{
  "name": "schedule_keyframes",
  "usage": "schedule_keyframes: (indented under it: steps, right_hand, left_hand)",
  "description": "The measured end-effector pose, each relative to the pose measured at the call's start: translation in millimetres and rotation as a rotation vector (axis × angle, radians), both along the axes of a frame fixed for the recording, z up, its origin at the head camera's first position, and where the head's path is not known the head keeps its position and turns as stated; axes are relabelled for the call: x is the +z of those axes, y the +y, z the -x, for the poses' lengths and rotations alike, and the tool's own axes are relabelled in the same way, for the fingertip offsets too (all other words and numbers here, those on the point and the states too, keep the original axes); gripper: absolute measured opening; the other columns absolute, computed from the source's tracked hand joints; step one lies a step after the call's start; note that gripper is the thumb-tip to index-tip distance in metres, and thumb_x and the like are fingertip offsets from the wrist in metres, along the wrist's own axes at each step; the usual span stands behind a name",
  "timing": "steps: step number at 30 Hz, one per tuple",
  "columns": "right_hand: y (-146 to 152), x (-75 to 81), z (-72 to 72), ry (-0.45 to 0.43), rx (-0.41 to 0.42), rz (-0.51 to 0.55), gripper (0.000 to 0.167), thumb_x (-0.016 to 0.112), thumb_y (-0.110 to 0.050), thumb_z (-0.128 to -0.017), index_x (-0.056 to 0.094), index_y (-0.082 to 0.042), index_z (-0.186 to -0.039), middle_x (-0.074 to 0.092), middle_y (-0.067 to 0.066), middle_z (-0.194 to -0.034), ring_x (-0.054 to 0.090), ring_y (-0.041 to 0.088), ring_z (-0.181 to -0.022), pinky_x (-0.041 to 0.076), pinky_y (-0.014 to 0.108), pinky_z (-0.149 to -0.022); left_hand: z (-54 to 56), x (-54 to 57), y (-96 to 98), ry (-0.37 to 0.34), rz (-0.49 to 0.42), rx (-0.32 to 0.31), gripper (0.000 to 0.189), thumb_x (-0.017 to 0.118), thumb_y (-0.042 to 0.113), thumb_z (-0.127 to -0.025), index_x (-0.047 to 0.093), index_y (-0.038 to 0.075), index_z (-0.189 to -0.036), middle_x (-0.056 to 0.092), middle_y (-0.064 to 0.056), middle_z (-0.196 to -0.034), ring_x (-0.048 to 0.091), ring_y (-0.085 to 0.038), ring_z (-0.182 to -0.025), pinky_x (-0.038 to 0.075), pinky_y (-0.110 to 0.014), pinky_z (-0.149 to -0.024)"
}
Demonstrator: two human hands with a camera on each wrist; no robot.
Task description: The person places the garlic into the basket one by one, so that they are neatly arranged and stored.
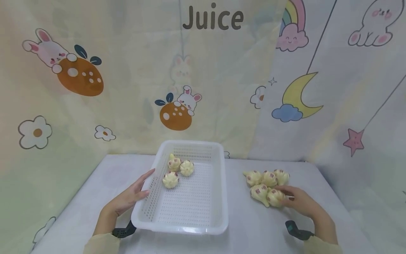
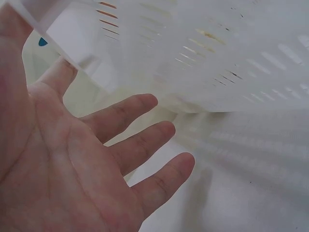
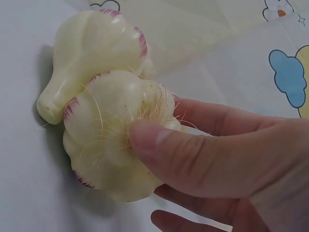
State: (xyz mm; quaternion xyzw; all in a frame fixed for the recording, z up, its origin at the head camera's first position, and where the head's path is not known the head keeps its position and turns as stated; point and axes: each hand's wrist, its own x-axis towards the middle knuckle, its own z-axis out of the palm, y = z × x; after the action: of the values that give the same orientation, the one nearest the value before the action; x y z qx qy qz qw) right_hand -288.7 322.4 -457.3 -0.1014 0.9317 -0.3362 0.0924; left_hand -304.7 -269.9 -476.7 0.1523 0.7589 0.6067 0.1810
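Observation:
In the head view my left hand [image 1: 127, 199] rests at the left rim of a white plastic basket [image 1: 223, 197]. Its thumb and index finger lie over the rim. The left wrist view has the other fingers [image 2: 145, 145] spread outside the slotted wall, clear of it. My right hand [image 1: 299, 201] pinches a garlic bulb [image 1: 274, 197] at the near right of a cluster on the table. Its thumb presses the bulb's root end in the right wrist view, with fingers partly hidden behind. Another garlic bulb [image 3: 91, 48] lies against it.
Inside the basket, toward its far left, sit three garlic bulbs [image 1: 171, 180]. Several more garlic bulbs [image 1: 269, 179] are grouped on the white table [image 1: 253, 233]. A patterned curtain [image 1: 136, 88] stands behind the table and at both sides.

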Motion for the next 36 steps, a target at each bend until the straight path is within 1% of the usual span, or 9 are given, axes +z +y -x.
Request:
schedule_keyframes:
  steps: [5,10,14,19,23,28,36]
  right_hand:
    - [0.0,0.8,1.2,-0.021,0.026,0.038,0.054,0.069,-0.018,-0.084,0.052,-0.002,-0.133,0.048,0.029,-0.136,0.050,0.050,-0.118,0.049,0.053,-0.091]
    - [1.0,-1.3,2.7,0.006,0.051,0.070,0.052,0.070,-0.019,-0.083,0.054,-0.001,-0.129,0.051,0.028,-0.132,0.051,0.049,-0.117,0.048,0.052,-0.092]
    - [0.8,-2.3,4.0,0.018,0.069,0.098,0.053,0.073,-0.021,-0.081,0.054,0.000,-0.125,0.054,0.026,-0.130,0.052,0.047,-0.116,0.049,0.050,-0.091]
    - [-0.5,-2.9,5.1,-0.026,0.045,0.116,0.058,0.076,-0.025,-0.077,0.054,-0.002,-0.125,0.053,0.025,-0.130,0.055,0.044,-0.114,0.051,0.047,-0.089]
    - [-2.7,-1.8,4.8,-0.041,0.025,0.101,0.061,0.076,-0.027,-0.077,0.053,-0.001,-0.128,0.052,0.027,-0.130,0.057,0.042,-0.111,0.050,0.049,-0.089]
    - [-5.6,1.7,4.9,-0.068,0.006,0.030,0.065,0.074,-0.032,-0.078,0.052,-0.001,-0.131,0.052,0.029,-0.130,0.057,0.043,-0.110,0.050,0.050,-0.087]
    - [-5.3,2.8,2.2,-0.082,0.042,0.077,0.060,0.074,-0.024,-0.080,0.051,-0.002,-0.132,0.046,0.032,-0.135,0.054,0.048,-0.113,0.050,0.051,-0.087]
  left_hand:
    - [-0.1,2.9,1.9,-0.014,0.004,0.015,0.074,0.058,0.025,-0.094,0.012,0.044,-0.149,0.018,-0.011,-0.157,0.044,-0.036,-0.129,0.042,-0.059,-0.098]
    - [-0.2,5.2,3.8,-0.012,0.013,0.022,0.074,0.058,0.027,-0.094,0.011,0.044,-0.149,0.015,-0.010,-0.158,0.041,-0.037,-0.131,0.041,-0.060,-0.098]
    - [0.8,4.3,3.3,-0.012,0.007,0.022,0.075,0.059,0.027,-0.094,0.011,0.043,-0.149,0.014,-0.010,-0.158,0.040,-0.038,-0.131,0.042,-0.058,-0.098]
    - [-0.8,2.4,1.8,-0.010,0.008,0.033,0.074,0.059,0.028,-0.093,0.012,0.043,-0.149,0.011,-0.011,-0.159,0.038,-0.041,-0.132,0.042,-0.059,-0.097]
    - [-1.5,2.4,0.8,-0.009,0.007,0.036,0.074,0.059,0.029,-0.094,0.012,0.042,-0.149,0.010,-0.011,-0.159,0.038,-0.042,-0.132,0.043,-0.060,-0.095]
    - [-1.6,2.7,0.1,0.000,-0.002,0.019,0.074,0.057,0.025,-0.095,0.011,0.042,-0.150,0.010,-0.011,-0.159,0.037,-0.041,-0.132,0.042,-0.060,-0.096]
    - [0.3,1.8,1.4,0.003,-0.006,0.010,0.073,0.057,0.023,-0.095,0.011,0.040,-0.150,0.009,-0.010,-0.159,0.035,-0.042,-0.133,0.041,-0.060,-0.097]
